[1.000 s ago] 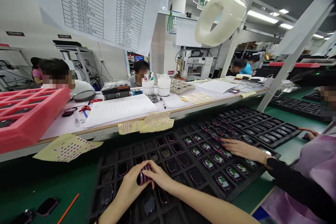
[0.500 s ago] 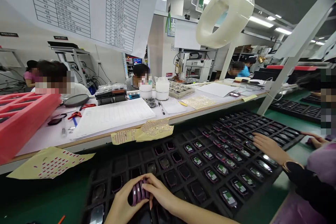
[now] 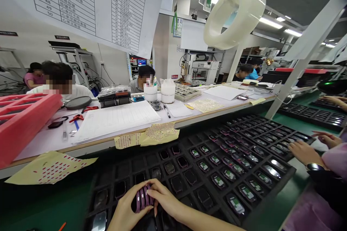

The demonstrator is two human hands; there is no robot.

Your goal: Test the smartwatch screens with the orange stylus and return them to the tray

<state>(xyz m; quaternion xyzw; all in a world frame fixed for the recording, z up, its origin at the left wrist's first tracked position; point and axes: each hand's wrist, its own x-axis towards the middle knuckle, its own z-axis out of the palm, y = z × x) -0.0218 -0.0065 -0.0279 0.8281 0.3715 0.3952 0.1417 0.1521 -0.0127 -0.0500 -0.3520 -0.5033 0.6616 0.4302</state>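
Note:
Several purple watch cases stand on edge side by side, clasped between my two hands. My left hand curls around their left side, its fingers over the top and thumb below. From the right, my right hand has its fingertips closed on the near end of the stack. Both hands are just above a black compartment tray with dark watch faces lying in its pockets. Farther right in it, several watches show green and white patches. My fingers partly hide the stack.
A co-worker's hand is over the tray's right side. Yellow dotted sticker sheets hang off the shelf edge, which carries papers, white bottles and a red foam tray. A tape roll hangs overhead.
The co-worker's hand has moved right across the tray, away from the watches it was over. My hands and the watch cases have hardly moved.

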